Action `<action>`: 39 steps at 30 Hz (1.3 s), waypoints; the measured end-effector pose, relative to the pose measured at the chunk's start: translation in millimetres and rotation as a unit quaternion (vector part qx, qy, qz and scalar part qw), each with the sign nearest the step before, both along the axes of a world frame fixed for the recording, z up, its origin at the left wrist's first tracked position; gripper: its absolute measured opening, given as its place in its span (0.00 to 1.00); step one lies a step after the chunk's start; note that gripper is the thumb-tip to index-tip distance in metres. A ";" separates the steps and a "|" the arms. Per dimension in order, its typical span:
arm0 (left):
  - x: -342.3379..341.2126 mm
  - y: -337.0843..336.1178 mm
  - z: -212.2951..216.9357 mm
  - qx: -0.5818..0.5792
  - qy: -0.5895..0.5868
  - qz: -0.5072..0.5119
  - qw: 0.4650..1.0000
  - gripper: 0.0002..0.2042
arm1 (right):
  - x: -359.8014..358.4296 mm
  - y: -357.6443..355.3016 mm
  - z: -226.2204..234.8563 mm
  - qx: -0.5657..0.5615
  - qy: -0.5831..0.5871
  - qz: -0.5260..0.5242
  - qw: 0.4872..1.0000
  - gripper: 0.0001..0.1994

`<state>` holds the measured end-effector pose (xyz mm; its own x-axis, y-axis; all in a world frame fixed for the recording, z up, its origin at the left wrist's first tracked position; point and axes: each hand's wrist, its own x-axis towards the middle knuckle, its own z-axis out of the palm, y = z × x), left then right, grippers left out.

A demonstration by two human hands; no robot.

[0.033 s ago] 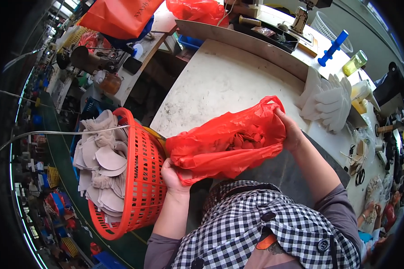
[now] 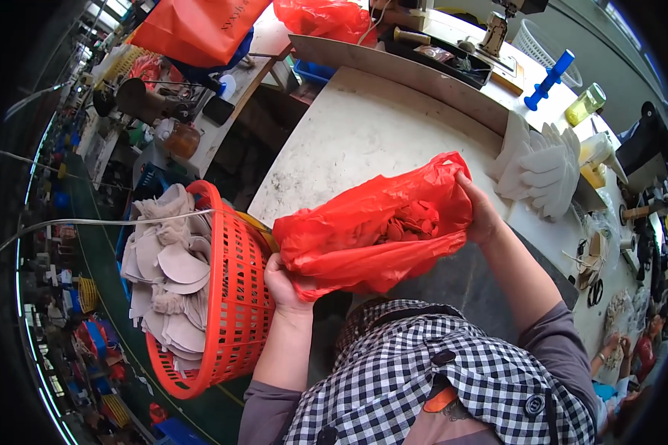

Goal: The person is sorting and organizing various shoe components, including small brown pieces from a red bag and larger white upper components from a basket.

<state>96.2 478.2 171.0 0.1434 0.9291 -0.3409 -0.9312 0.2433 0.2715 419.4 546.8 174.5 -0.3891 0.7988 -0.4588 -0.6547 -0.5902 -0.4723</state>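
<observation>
Between my hands, a red plastic bag (image 2: 349,230) is held stretched sideways above the near edge of the worktable, its mouth open upward. Several small red pieces (image 2: 408,222) lie inside, mostly towards its right half; I cannot make out what they are. My left hand (image 2: 285,283) grips the bag's lower left end, beside a red plastic basket (image 2: 237,289). At the bag's upper right end, my right hand (image 2: 482,211) is closed on the rim, with some fingers hidden behind the plastic. Pale fabric pieces (image 2: 179,268) fill the basket.
The white worktable (image 2: 364,126) has a raised board (image 2: 416,83) along its far side. White gloves (image 2: 543,167) lie at its right, near a blue spool holder (image 2: 549,80) and a jar (image 2: 586,104). An orange-red bag (image 2: 200,30) hangs at upper left. A thin wire (image 2: 104,221) crosses the basket.
The red bag and both hands have risen slightly away from me. The small red pieces inside have shifted a little and show more plainly.
</observation>
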 end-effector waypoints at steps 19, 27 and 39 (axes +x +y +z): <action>68.2 35.6 24.8 0.447 0.761 -0.041 0.469 0.08 | -33.2 2.3 36.7 0.584 -0.573 0.077 0.570 0.11; 20.7 63.0 -4.0 0.243 0.934 -0.223 0.135 0.31 | 15.0 29.5 -70.0 0.467 -0.795 0.234 0.308 0.15; -6.0 67.5 3.5 0.292 0.926 -0.113 0.212 0.29 | -6.9 44.1 -44.8 0.493 -0.717 0.481 -0.107 0.18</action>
